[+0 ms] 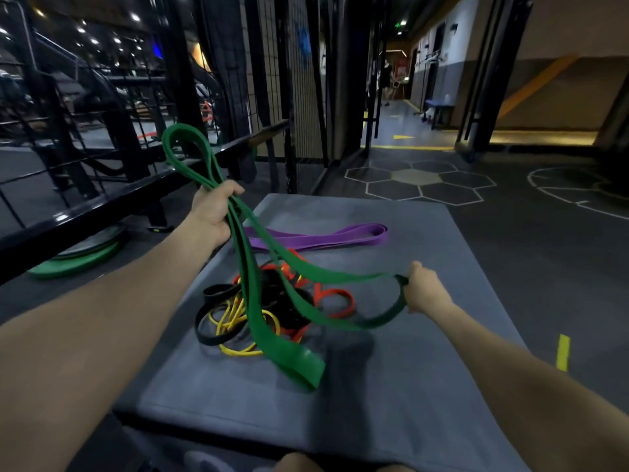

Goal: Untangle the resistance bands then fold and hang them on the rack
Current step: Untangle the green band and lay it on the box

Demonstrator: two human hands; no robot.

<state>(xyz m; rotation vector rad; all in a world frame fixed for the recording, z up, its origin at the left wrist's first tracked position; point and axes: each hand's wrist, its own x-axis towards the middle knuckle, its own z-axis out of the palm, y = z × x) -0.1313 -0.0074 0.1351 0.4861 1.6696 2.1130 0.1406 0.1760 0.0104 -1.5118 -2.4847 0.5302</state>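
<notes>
Looking down from the head view, the green band [272,277] is held above the grey mat [391,386], the left hand [212,209] gripping its bunched strands and the right hand [423,287] pinching one end loop. A tangle of black, yellow and red bands [238,315] lies on the mat beneath, with the folded purple band [323,238] flat just beyond it.

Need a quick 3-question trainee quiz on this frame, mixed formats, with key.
1. True or false: the purple band lies folded on the grey mat, apart from the pile.
2. Which band do both hands hold? A) yellow B) green C) orange
3. Fill in: the left hand grips the green band higher than the ____ hand does.

Key: 1 true. 2 B; the right hand pinches one loop end. 3 right. The tangled pile of black, yellow and orange bands stays on the mat.
</notes>
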